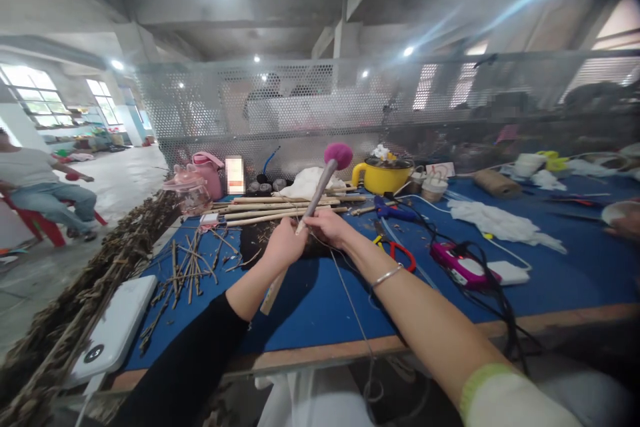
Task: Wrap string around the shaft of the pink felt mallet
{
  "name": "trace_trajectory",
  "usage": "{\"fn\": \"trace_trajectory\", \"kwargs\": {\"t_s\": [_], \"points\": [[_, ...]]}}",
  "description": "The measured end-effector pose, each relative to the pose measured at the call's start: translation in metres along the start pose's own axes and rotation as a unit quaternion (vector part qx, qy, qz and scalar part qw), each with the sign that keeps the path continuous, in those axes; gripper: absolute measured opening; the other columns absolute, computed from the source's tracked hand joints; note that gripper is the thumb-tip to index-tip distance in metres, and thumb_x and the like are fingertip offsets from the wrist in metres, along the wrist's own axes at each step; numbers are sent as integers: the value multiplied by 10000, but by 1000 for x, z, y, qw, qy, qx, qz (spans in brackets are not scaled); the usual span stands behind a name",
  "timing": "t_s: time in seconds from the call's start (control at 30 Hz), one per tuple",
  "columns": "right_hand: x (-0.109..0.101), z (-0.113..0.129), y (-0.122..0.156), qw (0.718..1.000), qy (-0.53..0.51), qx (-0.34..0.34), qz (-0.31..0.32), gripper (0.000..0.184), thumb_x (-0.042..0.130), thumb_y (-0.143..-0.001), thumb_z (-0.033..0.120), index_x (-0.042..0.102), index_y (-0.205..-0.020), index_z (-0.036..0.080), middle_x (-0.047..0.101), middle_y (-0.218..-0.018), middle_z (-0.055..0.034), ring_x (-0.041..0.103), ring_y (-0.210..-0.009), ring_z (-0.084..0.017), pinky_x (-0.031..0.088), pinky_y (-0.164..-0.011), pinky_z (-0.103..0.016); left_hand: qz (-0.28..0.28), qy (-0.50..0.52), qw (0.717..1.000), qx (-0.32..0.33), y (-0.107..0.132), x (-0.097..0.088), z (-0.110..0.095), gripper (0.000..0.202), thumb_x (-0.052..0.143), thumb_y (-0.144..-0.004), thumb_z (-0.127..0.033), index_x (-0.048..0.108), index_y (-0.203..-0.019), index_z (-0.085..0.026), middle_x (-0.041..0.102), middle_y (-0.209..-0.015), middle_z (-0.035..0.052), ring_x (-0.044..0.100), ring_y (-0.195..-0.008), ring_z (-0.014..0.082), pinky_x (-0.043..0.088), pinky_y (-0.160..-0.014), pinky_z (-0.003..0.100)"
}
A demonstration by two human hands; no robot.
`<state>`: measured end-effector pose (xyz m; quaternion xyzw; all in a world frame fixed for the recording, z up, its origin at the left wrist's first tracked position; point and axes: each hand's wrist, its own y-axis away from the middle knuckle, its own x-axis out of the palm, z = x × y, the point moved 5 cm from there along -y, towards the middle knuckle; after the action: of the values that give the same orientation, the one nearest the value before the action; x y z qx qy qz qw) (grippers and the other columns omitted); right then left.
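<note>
My left hand [283,245] is closed around a long wooden stick [315,197] that slants up to the right and ends in a round magenta fuzzy ball [339,155]. My right hand [329,225] pinches the same stick just above the left hand, with a thin string [350,300] trailing down from it toward me. A silver bangle [386,275] sits on my right wrist. Both hands hover over the blue table top [310,307].
Wooden sticks [280,208], loose twigs [187,267], a yellow pot [383,175], red-handled scissors [397,250], a blue glue gun [393,210], a magenta device with cables [455,263], white cloth [495,223], a white scale [115,330]. A seated person [40,187] is far left.
</note>
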<state>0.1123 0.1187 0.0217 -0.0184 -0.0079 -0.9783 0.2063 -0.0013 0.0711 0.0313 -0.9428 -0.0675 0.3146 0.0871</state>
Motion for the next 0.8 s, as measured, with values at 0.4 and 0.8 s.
{"fn": "trace_trajectory", "kwargs": {"t_s": [0.4, 0.8], "points": [[10, -17, 6, 990, -96, 5, 101, 340, 684, -643, 398, 479, -751, 150, 455, -504, 68, 201, -334, -3, 73, -313, -155, 250, 388, 874, -152, 17, 27, 13, 325, 384, -819, -492, 445, -795, -174, 328, -530, -86, 207, -333, 19, 146, -339, 141], [8, -20, 8, 993, -53, -22, 99, 345, 674, -653, 420, 470, -739, 155, 370, -438, 93, 205, -327, -23, 104, -316, -179, 44, 78, 996, 17, 15, 12, 15, 233, 518, -781, -395, 519, -777, -161, 606, -627, 14, 475, -398, 73, 338, -407, 184]]}}
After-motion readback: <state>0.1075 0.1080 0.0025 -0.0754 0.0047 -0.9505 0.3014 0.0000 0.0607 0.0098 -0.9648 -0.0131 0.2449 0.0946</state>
